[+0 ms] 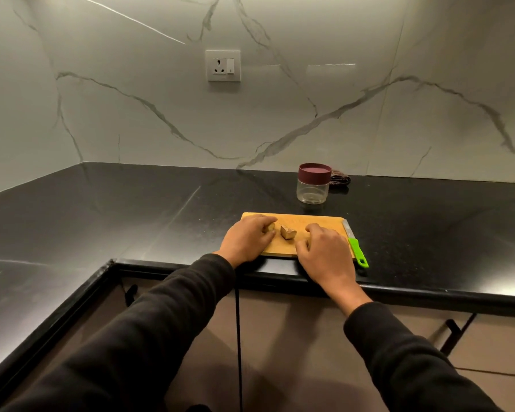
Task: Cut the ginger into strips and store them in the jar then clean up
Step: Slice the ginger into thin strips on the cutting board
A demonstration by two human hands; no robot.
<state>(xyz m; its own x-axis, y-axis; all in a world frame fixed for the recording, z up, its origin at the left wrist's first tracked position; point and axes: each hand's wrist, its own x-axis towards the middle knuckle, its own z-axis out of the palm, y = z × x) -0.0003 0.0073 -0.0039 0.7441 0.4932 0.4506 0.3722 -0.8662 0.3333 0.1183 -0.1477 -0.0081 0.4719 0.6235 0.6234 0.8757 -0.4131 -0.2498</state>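
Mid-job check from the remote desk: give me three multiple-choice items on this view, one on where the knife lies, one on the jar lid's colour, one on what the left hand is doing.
1. Where does the knife lie?
A. On the right edge of the cutting board
B. Inside the jar
C. In the right hand

2. What colour is the lid of the jar?
A. Green
B. Maroon
C. White

3. What is the left hand doing?
A. Hanging clear of the counter
B. Lifting the jar
C. Holding a ginger piece on the board

Answers: 1 A, its green handle overhangs the board's near right corner, beside the right hand. 2 B, the lid is dark red over clear walls. 3 C, its fingers curl onto the piece, with a second cut ginger chunk lying free next to it.
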